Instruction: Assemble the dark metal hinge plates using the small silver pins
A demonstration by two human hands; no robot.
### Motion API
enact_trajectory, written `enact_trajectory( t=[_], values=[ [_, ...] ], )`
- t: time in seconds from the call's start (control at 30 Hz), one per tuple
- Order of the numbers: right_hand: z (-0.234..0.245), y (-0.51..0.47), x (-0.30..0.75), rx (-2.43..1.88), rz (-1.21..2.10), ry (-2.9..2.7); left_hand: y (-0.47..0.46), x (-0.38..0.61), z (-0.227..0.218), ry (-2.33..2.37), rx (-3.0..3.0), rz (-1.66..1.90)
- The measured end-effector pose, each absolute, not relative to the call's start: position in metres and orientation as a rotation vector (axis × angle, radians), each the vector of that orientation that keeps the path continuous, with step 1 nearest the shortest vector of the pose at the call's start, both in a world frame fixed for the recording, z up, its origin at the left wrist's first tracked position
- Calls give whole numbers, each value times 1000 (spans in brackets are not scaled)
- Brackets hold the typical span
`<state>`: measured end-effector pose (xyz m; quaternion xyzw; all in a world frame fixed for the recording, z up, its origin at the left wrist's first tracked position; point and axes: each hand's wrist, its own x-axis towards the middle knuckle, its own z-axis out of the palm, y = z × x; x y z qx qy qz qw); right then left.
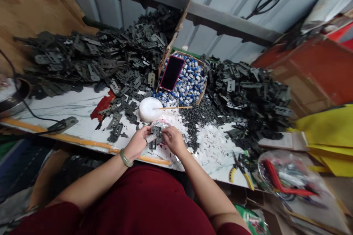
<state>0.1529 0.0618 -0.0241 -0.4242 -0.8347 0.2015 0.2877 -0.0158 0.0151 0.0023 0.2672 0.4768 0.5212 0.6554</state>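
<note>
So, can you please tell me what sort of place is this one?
It is probably a small workshop for piecework: heaps of dark stamped parts cover the white bench, with a cardboard tray of small blue-and-white items and yellow-handled pliers close by.

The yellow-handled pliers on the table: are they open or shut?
Open, it seems: the pliers spread their yellow handles in a V; the jaws are too small to tell.

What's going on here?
A person holds a dark slotted metal plate between the left hand and right hand, just above a white-topped bench. A round white object with a wooden stick across it sits nearby. Heaps of similar dark plates spread on both sides of a cardboard box of small blue-and-white cylinders, with a phone lying on them.
</note>
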Motion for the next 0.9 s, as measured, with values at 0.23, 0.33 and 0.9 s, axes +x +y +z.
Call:
enact_trajectory(
  t=[0.23, 0.33, 0.9],
  values=[
    [8, 51, 154, -1147, 672, -1987, 13, -7, 5, 1160, 789, 1130],
    [12, 52, 152, -1132, 680, -2058, 10, -7, 4, 1198, 827, 1114],
    [16, 51, 150, -1161, 566, -2325, 5, -6, -8, 1130, 852, 1048]
  ],
)
